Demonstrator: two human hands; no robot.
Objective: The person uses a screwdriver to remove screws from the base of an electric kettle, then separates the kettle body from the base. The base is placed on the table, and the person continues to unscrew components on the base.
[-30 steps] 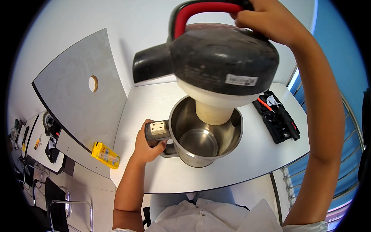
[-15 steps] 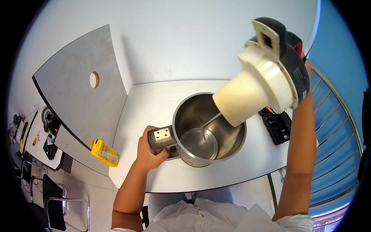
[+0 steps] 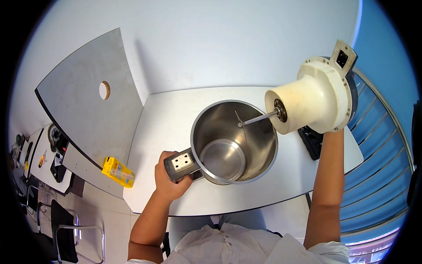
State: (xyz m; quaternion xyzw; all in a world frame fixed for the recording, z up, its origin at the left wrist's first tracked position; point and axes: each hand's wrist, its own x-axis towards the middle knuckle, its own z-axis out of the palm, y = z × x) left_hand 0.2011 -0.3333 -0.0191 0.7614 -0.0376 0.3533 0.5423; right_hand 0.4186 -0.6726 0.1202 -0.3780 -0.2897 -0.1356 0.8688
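My left hand [image 3: 170, 179] is closed round the handle [image 3: 179, 163] of a steel soymilk maker jug [image 3: 222, 160], which stands upright on the white table. A light block with several dark holes caps that handle. Over the jug's right side hangs the soymilk maker head [image 3: 314, 99], cream with a dark top, tilted on its side. Its thin metal shaft [image 3: 259, 119] points left, and the small blade [image 3: 240, 125] at the tip is above the jug's opening. My right forearm [image 3: 329, 176] reaches up behind the head and holds it aloft; the fingers are hidden.
A yellow box [image 3: 118, 172] stands at the table's left edge beside a grey partition [image 3: 88, 94] with a round hole. Partly covered by the head, a black case [image 3: 311, 143] lies on the right. Metal railings [image 3: 373, 154] run beyond it; black chairs [image 3: 66, 229] stand lower left.
My right hand has turned the head and lowered it to the right, so its underside and shaft base now show. The blade has risen from inside the jug. My left hand keeps its grip.
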